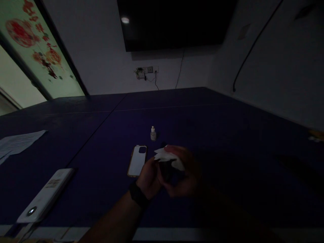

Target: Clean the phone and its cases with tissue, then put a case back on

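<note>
My left hand (pixel 149 178), with a dark watch band at the wrist, is closed around a dark, flat object that looks like a phone (pixel 165 170). My right hand (pixel 186 170) grips a crumpled white tissue (pixel 165 155) against the top of the phone; poor light and blur hide part of its fingers. Just left of the hands a clear phone case (pixel 137 161) with a brownish rim lies flat, its camera cutout at the far end. Beyond it a small dropper bottle (pixel 153 134) with a white cap stands upright.
A white power bank (pixel 47 195) lies at the front left of the dark blue table (pixel 101 189). Printed papers (pixel 21 143) rest at the far left. A dark screen (pixel 174 23) hangs on the back wall above sockets (pixel 148 70) and cables.
</note>
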Demonstrator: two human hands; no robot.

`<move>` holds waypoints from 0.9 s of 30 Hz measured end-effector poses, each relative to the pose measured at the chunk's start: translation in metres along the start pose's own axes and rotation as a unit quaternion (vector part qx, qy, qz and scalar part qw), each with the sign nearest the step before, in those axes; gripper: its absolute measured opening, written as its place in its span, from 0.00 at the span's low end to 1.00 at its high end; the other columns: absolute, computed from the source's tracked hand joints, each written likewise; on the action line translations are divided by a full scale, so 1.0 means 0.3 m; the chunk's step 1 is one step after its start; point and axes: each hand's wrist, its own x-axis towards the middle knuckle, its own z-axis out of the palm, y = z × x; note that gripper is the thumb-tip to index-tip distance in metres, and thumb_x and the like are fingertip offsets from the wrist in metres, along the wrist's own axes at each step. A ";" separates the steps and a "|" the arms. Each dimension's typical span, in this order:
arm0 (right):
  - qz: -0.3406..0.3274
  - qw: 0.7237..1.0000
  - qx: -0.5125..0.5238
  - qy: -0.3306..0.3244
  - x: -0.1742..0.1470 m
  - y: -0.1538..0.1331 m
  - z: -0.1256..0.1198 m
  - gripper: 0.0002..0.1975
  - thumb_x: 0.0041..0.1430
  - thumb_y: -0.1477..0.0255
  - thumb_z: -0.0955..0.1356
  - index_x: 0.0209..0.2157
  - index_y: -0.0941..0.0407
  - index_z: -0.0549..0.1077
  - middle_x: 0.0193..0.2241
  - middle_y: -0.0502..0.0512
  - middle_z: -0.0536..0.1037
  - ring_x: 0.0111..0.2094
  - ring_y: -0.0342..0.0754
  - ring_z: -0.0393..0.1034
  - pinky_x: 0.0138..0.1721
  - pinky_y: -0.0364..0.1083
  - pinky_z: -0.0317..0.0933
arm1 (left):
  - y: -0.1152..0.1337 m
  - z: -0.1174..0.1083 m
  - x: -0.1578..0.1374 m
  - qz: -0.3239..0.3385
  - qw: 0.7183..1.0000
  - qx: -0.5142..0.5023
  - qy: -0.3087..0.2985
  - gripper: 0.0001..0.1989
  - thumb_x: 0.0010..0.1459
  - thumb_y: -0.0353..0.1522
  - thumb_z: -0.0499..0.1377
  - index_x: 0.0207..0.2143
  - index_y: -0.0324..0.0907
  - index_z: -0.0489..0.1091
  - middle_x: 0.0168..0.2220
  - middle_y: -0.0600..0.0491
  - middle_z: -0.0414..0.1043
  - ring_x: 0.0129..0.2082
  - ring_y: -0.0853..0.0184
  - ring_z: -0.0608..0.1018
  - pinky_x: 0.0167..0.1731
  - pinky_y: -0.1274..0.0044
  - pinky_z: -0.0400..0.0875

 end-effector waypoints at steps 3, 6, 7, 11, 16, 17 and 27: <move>0.131 0.988 0.035 0.076 -0.021 0.036 -0.021 0.38 0.50 0.60 0.75 0.61 0.54 0.67 0.49 0.64 0.79 0.49 0.63 0.77 0.47 0.58 0.75 | -0.016 -0.001 -0.002 -0.001 0.999 0.032 -0.023 0.17 0.68 0.39 0.55 0.46 0.34 0.74 0.36 0.46 0.79 0.29 0.68 0.81 0.31 0.79 0.76; 0.239 0.961 0.093 0.102 -0.034 0.074 -0.032 0.33 0.55 0.58 0.73 0.61 0.53 0.67 0.48 0.62 0.80 0.46 0.60 0.79 0.43 0.55 0.76 | -0.034 -0.010 -0.010 0.062 0.992 0.110 -0.026 0.24 0.64 0.42 0.62 0.57 0.39 0.68 0.55 0.41 0.74 0.44 0.61 0.81 0.41 0.71 0.78; 0.260 0.954 0.103 0.105 -0.037 0.082 -0.031 0.31 0.56 0.57 0.73 0.59 0.52 0.69 0.47 0.61 0.81 0.44 0.60 0.80 0.42 0.54 0.76 | -0.039 -0.012 -0.014 0.089 0.984 0.153 -0.026 0.30 0.61 0.42 0.65 0.62 0.43 0.64 0.60 0.42 0.69 0.49 0.59 0.80 0.46 0.68 0.77; 0.259 0.956 0.122 0.067 -0.036 0.072 -0.018 0.28 0.55 0.54 0.74 0.55 0.51 0.73 0.41 0.57 0.83 0.39 0.57 0.80 0.38 0.51 0.76 | -0.047 -0.009 -0.021 0.181 0.896 0.394 -0.097 0.45 0.49 0.41 0.75 0.66 0.45 0.60 0.64 0.42 0.65 0.62 0.50 0.70 0.61 0.58 0.65; 0.134 0.963 0.222 -0.075 0.001 0.018 -0.032 0.41 0.55 0.48 0.74 0.66 0.47 0.64 0.56 0.60 0.77 0.53 0.60 0.76 0.51 0.54 0.73 | -0.042 -0.011 -0.024 0.299 0.752 0.576 -0.115 0.25 0.55 0.40 0.68 0.53 0.42 0.70 0.54 0.42 0.73 0.54 0.50 0.75 0.55 0.57 0.71; 0.141 0.955 0.246 -0.090 0.010 0.011 -0.038 0.38 0.58 0.48 0.72 0.66 0.46 0.64 0.57 0.60 0.77 0.54 0.59 0.76 0.52 0.53 0.72 | -0.044 -0.017 -0.026 0.316 0.730 0.598 -0.100 0.24 0.54 0.39 0.68 0.52 0.42 0.71 0.52 0.43 0.74 0.52 0.50 0.76 0.52 0.58 0.73; 0.309 0.934 0.168 0.054 0.023 0.011 -0.030 0.15 0.70 0.60 0.64 0.38 0.53 0.79 0.26 0.50 0.79 0.26 0.48 0.75 0.27 0.44 0.69 | -0.055 -0.066 -0.037 0.395 0.699 0.580 -0.136 0.43 0.52 0.51 0.66 0.63 0.41 0.58 0.53 0.41 0.73 0.50 0.51 0.77 0.49 0.61 0.73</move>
